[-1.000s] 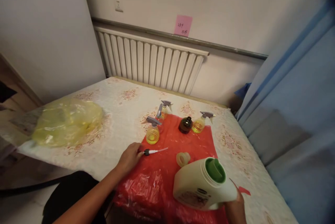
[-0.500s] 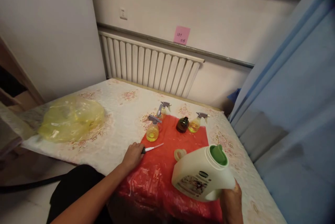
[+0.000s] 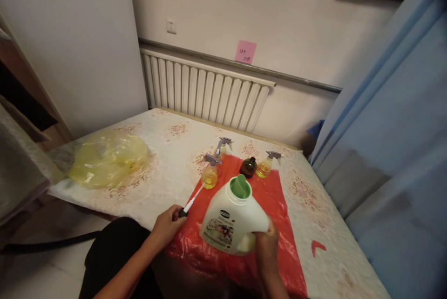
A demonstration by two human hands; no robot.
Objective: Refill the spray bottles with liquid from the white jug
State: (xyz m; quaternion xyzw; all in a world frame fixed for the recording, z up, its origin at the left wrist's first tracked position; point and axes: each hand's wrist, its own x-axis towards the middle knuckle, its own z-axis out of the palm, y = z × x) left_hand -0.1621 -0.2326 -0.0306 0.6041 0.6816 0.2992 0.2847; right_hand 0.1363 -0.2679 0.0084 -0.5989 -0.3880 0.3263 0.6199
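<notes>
My left hand (image 3: 167,227) is closed on the black end of a dropper (image 3: 189,204), whose white collar and thin clear tube point up and away. By its handle, my right hand (image 3: 267,243) grips a large cream jug (image 3: 232,227) with a printed label. The jug is uncapped and leans slightly; a green spout (image 3: 240,186) sits in its mouth. Just beyond the dropper tip stands a spray bottle with yellow liquid (image 3: 210,178). Farther back are a dark open bottle (image 3: 248,167), a second yellow spray bottle (image 3: 263,167) and another sprayer (image 3: 222,147), partly hidden.
A red plastic sheet (image 3: 275,201) lies under the bottles on a floral-covered bed-like surface (image 3: 174,154). To the left rests a crumpled yellow plastic bag (image 3: 108,159); a red scrap (image 3: 318,248) is at right. A radiator (image 3: 202,89) lines the wall, and a blue curtain (image 3: 380,159) hangs right.
The jug has moved left and become more upright in my right hand. My left hand has shifted slightly left and nearer, with the dropper turned more upward. The jug now covers the pale ring.
</notes>
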